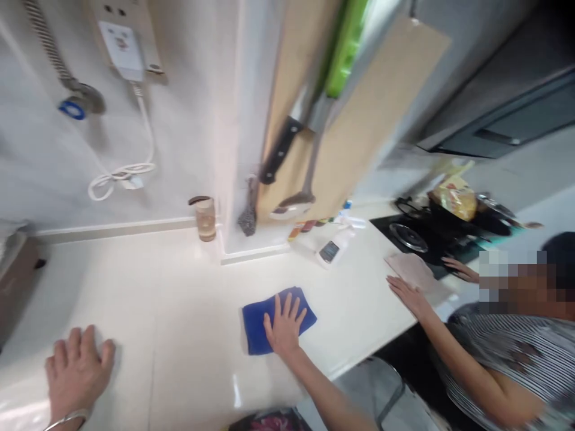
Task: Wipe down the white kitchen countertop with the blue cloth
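My right hand (284,326) lies flat, fingers spread, on a blue cloth (258,323) spread on the white countertop (188,299). My left hand (77,368) rests palm down on the counter at the lower left, fingers apart, with a silver bangle at the wrist. Neither hand holds anything.
Another person in a striped top stands at the right, one hand (406,293) beside a pinkish cloth (411,269) on the counter. A white spray bottle (335,245) lies behind my cloth. A glass jar (205,219) stands by the wall corner. Knives and cutting boards (359,120) hang above. A gas hob (417,236) holds pans.
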The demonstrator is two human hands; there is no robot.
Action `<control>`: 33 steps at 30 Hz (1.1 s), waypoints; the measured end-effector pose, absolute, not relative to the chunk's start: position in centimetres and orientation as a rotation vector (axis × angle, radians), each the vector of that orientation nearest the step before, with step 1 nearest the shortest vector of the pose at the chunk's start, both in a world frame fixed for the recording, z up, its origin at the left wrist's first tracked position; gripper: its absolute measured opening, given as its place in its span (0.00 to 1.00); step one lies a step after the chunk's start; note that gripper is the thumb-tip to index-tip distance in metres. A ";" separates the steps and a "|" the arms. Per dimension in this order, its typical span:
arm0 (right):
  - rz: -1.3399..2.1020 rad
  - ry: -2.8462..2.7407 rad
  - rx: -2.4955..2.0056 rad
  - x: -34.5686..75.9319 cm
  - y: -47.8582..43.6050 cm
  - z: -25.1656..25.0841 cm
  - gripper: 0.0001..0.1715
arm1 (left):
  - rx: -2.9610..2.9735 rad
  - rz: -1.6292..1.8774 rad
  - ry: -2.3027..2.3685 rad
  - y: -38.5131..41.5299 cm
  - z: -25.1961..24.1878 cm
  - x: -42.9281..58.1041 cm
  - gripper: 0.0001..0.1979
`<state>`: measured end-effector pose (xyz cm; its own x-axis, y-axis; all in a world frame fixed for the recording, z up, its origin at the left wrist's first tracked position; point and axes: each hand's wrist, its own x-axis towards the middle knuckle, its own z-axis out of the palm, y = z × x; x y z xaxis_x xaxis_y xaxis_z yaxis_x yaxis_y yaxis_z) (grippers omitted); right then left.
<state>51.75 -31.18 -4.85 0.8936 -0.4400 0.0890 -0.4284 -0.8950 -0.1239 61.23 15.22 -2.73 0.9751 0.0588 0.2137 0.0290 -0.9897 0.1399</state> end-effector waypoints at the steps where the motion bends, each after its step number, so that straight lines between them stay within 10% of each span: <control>1: -0.157 0.572 -2.966 52.7 -29.5 -4.7 0.45 | 2.967 0.340 0.105 14.8 -2.2 61.0 0.37; 11: 0.159 -0.815 -2.752 64.6 -13.8 0.1 0.47 | 2.864 0.412 0.205 14.5 -3.3 59.8 0.36; 24: 0.039 -0.725 -2.906 84.8 -10.3 -1.7 0.43 | 2.921 0.571 0.074 14.6 -4.1 59.1 0.34; 33: 0.031 -0.702 -2.840 75.5 -10.5 -1.0 0.42 | 2.873 0.499 0.145 14.7 -3.1 59.7 0.35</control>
<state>75.49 -10.53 -1.03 0.8858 0.4630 0.0310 0.4584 -0.8627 -0.2134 59.71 14.73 -3.10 0.9374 0.1343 0.3213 0.0589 -0.9705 0.2338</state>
